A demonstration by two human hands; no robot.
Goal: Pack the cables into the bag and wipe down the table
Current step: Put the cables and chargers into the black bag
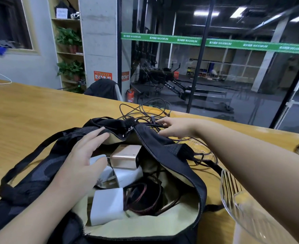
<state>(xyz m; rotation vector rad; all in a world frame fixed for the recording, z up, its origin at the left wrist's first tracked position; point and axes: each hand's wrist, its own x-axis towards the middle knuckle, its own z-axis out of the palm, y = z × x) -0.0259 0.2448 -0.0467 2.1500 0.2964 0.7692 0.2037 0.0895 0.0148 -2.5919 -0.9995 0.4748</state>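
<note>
Head view: bag (164, 152), black with a pale lining, lies unzipped on the table (31, 110), its mouth gaping toward the camera. The left hand (85, 155) rests on the bag's left rim, fingers straight and spread, the palm over a white charger (103, 166). Inside lie a gold block (125, 156), another white block (108, 205) nearer the camera, and a coiled red-black cable (145, 199). The right hand (175, 127) reaches to the far side of the bag, fingers loosely extended, touching a tangle of dark cables (145, 110) on the table there; whether it pinches one cannot be told. More cable loops trail along the bag's right side. A clear bowl (247, 208) stands near right.
</note>
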